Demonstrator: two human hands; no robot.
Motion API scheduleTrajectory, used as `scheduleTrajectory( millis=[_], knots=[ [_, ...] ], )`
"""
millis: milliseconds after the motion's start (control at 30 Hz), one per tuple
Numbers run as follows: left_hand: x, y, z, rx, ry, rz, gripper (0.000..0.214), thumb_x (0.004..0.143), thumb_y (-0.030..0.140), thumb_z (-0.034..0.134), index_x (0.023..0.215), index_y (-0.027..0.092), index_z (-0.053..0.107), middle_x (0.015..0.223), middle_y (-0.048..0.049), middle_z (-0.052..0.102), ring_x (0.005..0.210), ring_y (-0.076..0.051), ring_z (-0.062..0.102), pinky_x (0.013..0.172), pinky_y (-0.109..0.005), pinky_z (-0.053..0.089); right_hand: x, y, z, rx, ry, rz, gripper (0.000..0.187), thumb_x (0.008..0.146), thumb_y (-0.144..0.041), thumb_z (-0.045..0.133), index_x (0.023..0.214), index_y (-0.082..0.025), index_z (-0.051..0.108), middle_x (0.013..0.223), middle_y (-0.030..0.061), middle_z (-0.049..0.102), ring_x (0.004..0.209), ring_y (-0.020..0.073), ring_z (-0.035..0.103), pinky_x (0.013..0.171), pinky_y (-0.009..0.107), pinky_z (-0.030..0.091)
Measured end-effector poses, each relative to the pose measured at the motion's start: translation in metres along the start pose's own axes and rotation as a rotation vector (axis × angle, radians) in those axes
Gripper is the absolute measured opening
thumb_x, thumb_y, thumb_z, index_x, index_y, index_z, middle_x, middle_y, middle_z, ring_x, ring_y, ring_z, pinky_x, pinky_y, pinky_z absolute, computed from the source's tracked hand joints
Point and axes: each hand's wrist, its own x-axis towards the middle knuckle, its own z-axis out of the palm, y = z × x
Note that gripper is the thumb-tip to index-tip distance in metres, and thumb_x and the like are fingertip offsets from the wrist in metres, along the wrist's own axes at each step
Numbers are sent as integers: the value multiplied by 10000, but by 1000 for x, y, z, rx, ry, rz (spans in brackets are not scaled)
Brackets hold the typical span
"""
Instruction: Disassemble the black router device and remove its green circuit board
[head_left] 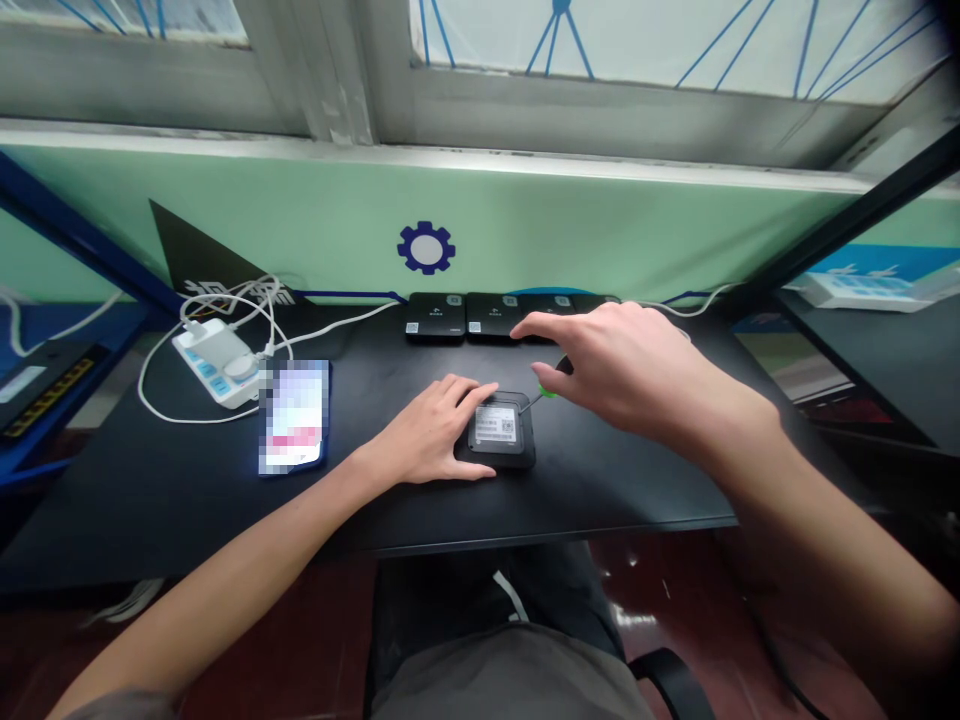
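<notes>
A small square black device [528, 440] lies on the black desk with its white label and code facing up. My left hand [431, 430] grips its left side, thumb along the near edge and fingers on the far edge. My right hand [622, 360] holds a screwdriver [549, 391] with a green and black handle, mostly hidden in the palm. Its thin metal shaft slants down to the left, with the tip at the device's upper right part. My right index finger points out to the left, off the handle.
Several similar black devices [436, 318] stand in a row along the green back panel [315, 230]. To the left are a lit phone [294, 418] and a white power strip [214, 365] with chargers and looping cables. The desk's front edge [555, 537] runs close to my lap.
</notes>
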Motion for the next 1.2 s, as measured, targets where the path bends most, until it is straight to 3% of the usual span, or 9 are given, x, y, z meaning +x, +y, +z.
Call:
scheduleTrajectory(
  millis=[433,733,1200],
  knots=[
    [0,0,1,25,-4,3,1144,935,791,840,1790,226,331,1610,-208,576,1465,-433,580,1258,-593,506,-3,0,-1,10,8,-18,596,1080,-416,703,1662,-313,624,1013,97,874,879,333,792,670,356,371],
    [0,0,0,13,-5,6,1126,943,776,843,1790,238,332,1627,-206,570,1469,-434,580,1261,-601,508,-2,0,-1,-25,-23,4,519,1091,-425,633,1577,-255,697,931,120,849,833,332,778,641,365,327],
    [0,1,-1,28,-11,3,1135,935,767,855,1792,230,339,1615,-207,580,1469,-435,584,1265,-598,511,-1,-3,-1,-11,-25,-12,494,1091,-439,695,1577,-353,713,1015,92,874,910,346,812,637,364,348]
  ],
)
